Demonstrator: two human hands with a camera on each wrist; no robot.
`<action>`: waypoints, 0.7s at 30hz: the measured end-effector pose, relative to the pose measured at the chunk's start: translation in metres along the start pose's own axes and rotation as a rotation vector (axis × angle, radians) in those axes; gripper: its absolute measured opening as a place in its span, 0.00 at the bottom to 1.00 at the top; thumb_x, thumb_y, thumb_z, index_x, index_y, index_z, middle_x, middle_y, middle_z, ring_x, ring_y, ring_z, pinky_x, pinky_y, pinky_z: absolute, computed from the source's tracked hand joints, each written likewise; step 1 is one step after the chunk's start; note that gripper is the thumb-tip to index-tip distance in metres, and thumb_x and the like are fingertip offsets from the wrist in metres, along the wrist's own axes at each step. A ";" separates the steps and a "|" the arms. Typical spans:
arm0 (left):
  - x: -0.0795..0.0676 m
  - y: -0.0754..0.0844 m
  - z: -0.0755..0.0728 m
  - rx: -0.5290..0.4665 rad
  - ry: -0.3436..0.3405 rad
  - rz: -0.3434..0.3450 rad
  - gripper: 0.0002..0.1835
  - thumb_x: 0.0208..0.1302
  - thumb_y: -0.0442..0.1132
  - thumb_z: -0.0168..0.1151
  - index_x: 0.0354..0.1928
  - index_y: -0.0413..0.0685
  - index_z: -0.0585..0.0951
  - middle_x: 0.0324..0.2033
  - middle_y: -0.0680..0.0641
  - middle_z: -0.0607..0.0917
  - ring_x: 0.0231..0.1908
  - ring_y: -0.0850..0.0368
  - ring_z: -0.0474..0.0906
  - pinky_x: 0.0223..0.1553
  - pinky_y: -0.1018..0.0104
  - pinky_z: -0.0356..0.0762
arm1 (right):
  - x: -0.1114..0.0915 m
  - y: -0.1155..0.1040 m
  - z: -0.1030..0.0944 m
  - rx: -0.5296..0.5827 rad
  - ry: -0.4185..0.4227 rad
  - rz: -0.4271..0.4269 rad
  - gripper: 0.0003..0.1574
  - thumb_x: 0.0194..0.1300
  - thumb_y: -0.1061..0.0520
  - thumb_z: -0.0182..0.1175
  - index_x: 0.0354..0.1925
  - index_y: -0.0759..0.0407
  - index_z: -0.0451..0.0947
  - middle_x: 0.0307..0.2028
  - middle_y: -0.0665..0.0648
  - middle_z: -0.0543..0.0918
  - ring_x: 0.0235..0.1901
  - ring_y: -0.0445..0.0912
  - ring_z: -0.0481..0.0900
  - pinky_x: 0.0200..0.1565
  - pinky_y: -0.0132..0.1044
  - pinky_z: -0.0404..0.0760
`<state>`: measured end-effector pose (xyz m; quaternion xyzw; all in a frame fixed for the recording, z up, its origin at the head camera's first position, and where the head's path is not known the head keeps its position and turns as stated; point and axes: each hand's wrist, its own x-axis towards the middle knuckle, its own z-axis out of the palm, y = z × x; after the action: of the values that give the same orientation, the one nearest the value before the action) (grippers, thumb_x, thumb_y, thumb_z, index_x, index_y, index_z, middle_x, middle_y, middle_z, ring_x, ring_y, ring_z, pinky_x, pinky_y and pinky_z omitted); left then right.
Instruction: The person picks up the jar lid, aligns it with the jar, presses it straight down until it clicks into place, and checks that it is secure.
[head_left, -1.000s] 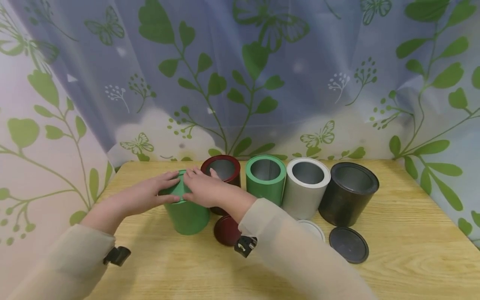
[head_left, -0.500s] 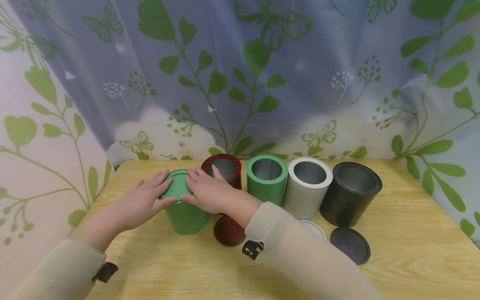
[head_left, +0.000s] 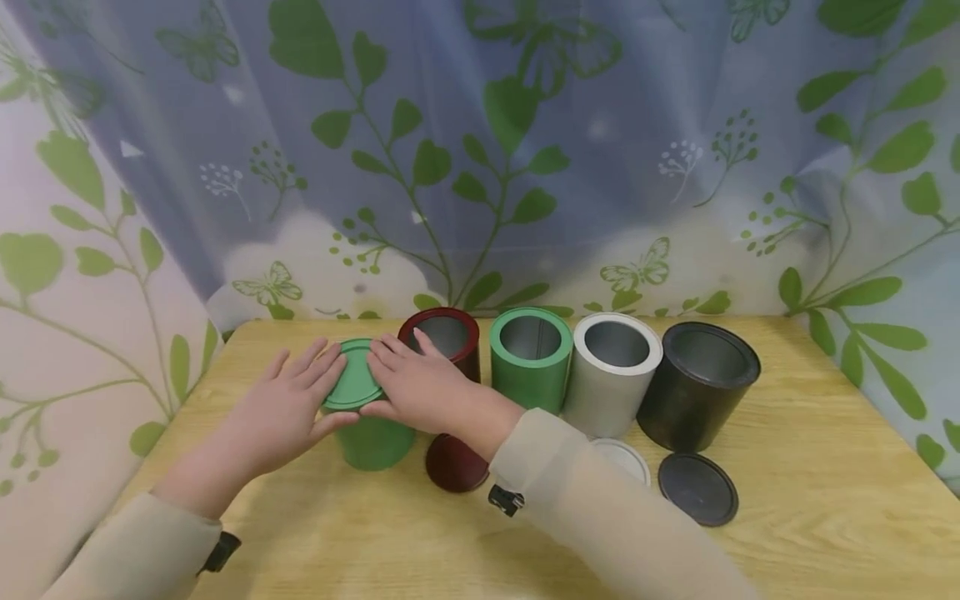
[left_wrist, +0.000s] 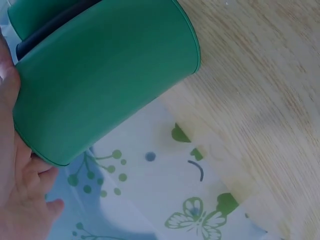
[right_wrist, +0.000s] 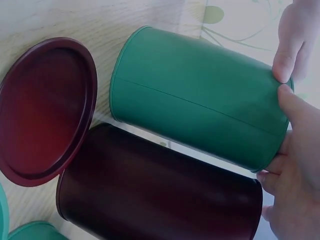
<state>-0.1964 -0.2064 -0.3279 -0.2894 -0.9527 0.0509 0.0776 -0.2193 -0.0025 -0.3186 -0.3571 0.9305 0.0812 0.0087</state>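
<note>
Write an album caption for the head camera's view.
Left hand and right hand on the green lid of a green can, with four open cans alongside.

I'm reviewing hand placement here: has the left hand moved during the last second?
Yes. Against the black can in the head view, the left hand has shifted slightly left and lower in the picture.

I can count two green canisters, one dark red canister, one white canister, one black canister, at least four lids, two pale sleeves and one wooden table.
</note>
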 end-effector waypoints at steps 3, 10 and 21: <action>0.000 0.000 0.002 0.000 0.012 0.001 0.42 0.65 0.65 0.46 0.68 0.37 0.61 0.67 0.38 0.61 0.68 0.42 0.49 0.63 0.39 0.47 | 0.000 -0.001 -0.001 -0.022 -0.007 0.000 0.46 0.67 0.29 0.31 0.73 0.53 0.46 0.72 0.52 0.45 0.71 0.45 0.38 0.68 0.50 0.40; -0.003 0.007 0.005 0.029 0.053 -0.030 0.43 0.66 0.66 0.41 0.67 0.35 0.63 0.65 0.35 0.63 0.67 0.41 0.51 0.63 0.39 0.48 | 0.002 -0.001 -0.001 -0.021 -0.041 0.000 0.45 0.68 0.30 0.32 0.73 0.52 0.46 0.72 0.53 0.44 0.71 0.45 0.39 0.68 0.50 0.41; -0.009 0.015 0.012 0.159 0.319 0.035 0.50 0.65 0.66 0.11 0.57 0.36 0.75 0.53 0.34 0.77 0.58 0.41 0.69 0.60 0.41 0.56 | -0.001 -0.004 -0.002 -0.048 -0.018 -0.012 0.45 0.68 0.30 0.31 0.73 0.52 0.46 0.72 0.54 0.45 0.71 0.46 0.38 0.68 0.48 0.41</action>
<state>-0.1830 -0.2001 -0.3424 -0.3034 -0.9160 0.0810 0.2497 -0.2161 -0.0052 -0.3176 -0.3622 0.9259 0.1067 0.0090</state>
